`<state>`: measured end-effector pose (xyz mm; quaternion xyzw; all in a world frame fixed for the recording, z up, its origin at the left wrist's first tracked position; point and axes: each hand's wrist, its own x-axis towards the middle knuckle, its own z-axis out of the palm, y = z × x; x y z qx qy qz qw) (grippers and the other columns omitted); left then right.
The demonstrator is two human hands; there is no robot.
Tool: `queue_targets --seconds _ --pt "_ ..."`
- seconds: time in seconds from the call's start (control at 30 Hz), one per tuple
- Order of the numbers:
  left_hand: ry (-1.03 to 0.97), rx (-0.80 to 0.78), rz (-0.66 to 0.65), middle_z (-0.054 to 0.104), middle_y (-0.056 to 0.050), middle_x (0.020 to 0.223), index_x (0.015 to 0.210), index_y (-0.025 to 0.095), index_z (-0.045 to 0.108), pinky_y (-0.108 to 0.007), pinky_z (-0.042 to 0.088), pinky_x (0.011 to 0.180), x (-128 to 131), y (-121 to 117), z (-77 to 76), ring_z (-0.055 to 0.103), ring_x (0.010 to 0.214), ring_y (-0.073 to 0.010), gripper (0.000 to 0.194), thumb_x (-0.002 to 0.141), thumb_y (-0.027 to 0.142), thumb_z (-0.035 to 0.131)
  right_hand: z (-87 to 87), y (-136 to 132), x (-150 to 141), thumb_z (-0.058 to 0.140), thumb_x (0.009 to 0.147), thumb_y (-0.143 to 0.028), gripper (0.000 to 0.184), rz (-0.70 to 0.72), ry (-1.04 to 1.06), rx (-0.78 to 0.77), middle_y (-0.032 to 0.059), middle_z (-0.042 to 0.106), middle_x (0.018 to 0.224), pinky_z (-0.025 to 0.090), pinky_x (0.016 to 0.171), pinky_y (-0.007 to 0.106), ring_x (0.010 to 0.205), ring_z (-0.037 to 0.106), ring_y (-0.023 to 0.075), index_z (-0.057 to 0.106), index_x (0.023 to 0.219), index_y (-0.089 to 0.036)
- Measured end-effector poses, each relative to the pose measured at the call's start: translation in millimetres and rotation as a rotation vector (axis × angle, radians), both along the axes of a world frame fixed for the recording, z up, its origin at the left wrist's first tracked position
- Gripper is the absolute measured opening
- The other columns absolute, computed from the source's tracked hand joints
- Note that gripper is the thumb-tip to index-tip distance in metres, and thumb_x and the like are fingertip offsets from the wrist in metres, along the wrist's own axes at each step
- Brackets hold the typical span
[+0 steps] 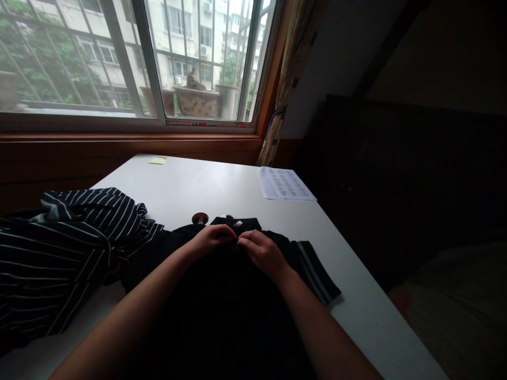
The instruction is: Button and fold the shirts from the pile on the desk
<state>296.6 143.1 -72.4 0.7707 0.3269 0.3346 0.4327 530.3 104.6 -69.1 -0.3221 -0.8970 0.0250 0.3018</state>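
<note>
A black collared shirt (281, 243) lies spread on the white table, its collar (251, 224) toward the window and a grey-striped sleeve (317, 272) out to the right. My left hand (214, 238) pinches the shirt's front just below the collar. Close beside it, fingertips almost meeting, my right hand (263, 250) also has its fingers closed on the fabric there. Whatever small part lies between the fingertips is too dark to make out. A small pale label (238, 224) shows inside the collar.
Bunched black-and-white striped cloth (59, 253) covers the table's left side. Beyond the shirt sits a brown-rimmed round object (200, 218). Printed sheets (285, 184) lie at the table's back right, yellow sticky notes (158, 160) at the back left. A window stands behind.
</note>
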Motion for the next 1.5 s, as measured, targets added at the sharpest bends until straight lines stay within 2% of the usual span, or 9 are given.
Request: queue_targets --seconds 0.17,0.37,0.63,0.73,0.93,1.1,1.3,1.5 --pt "0.027 0.059 -0.056 0.075 -0.004 0.1 0.102 0.017 0.072 -0.031 0.052 0.089 -3.5 3.4 -4.9 0.069 0.094 -0.0198 0.018 0.088 0.027 0.07 -6.0 4.3 0.0 0.052 0.098 -0.011 0.025 0.005 0.034 0.063 0.0087 0.068 0.107 0.054 0.09 0.037 0.098 0.062 0.0222 0.069 0.111 -0.021" --pt "0.1 0.32 0.039 0.076 -0.003 0.09 0.093 0.019 0.074 -0.028 0.053 0.079 0.0 1.9 -12.3 0.07 0.083 -0.0174 0.009 0.089 0.026 0.071 -3.9 5.5 3.5 0.053 0.096 -0.008 0.026 0.033 0.049 0.051 0.0079 0.069 0.107 0.054 0.087 0.036 0.097 0.063 0.0216 0.07 0.11 -0.022" --pt "0.079 0.642 0.098 0.069 -0.005 0.088 0.091 0.02 0.074 -0.03 0.051 0.079 6.8 -3.8 -6.5 0.062 0.086 -0.0173 0.018 0.097 0.031 0.062 -7.2 6.5 4.9 0.055 0.095 -0.009 0.023 0.054 0.133 0.01 0.008 0.069 0.103 0.055 0.084 0.034 0.095 0.065 0.0204 0.072 0.105 -0.021" --pt "0.182 0.688 0.065 0.067 -0.005 0.091 0.095 0.02 0.072 -0.03 0.05 0.079 6.4 -4.8 -6.9 0.06 0.086 -0.0168 0.018 0.101 0.028 0.057 -9.2 7.3 3.0 0.055 0.096 -0.01 0.021 0.053 0.133 -0.013 0.0079 0.069 0.102 0.056 0.084 0.034 0.095 0.064 0.0202 0.071 0.105 -0.021" --pt "0.449 0.765 -0.002 0.063 -0.008 0.11 0.104 0.018 0.068 -0.029 0.054 0.084 -1.5 -5.4 -2.7 0.062 0.095 -0.0167 0.015 0.101 0.019 0.054 -14.4 11.6 4.3 0.055 0.094 -0.008 0.023 0.042 0.132 -0.023 0.0071 0.068 0.101 0.056 0.082 0.033 0.093 0.064 0.02 0.07 0.103 -0.022" --pt "0.617 0.887 -0.038 0.065 -0.007 0.104 0.102 0.017 0.065 -0.028 0.056 0.075 -8.0 -5.2 6.4 0.065 0.088 -0.0167 0.014 0.098 0.012 0.053 -15.2 12.4 5.3 0.055 0.095 -0.01 0.021 0.043 0.137 -0.024 0.0073 0.068 0.102 0.056 0.083 0.034 0.094 0.064 0.0204 0.069 0.104 -0.022" --pt "0.596 0.963 -0.014 0.068 -0.007 0.102 0.102 0.016 0.063 -0.028 0.059 0.075 -11.6 -6.1 10.1 0.068 0.087 -0.0167 0.014 0.099 0.011 0.05 -12.2 10.9 5.8 0.055 0.097 -0.011 0.021 0.04 0.141 -0.017 0.0071 0.068 0.103 0.056 0.084 0.035 0.095 0.064 0.0205 0.069 0.107 -0.024" --pt "0.423 1.058 0.006 0.07 -0.008 0.104 0.106 0.014 0.062 -0.029 0.06 0.077 -1.9 -13.1 5.7 0.069 0.089 -0.0162 0.015 0.103 0.016 0.047 -5.9 6.0 3.5 0.056 0.099 -0.015 0.019 0.03 0.249 0.014 0.0064 0.069 0.102 0.057 0.082 0.033 0.094 0.066 0.0191 0.07 0.108 -0.024"
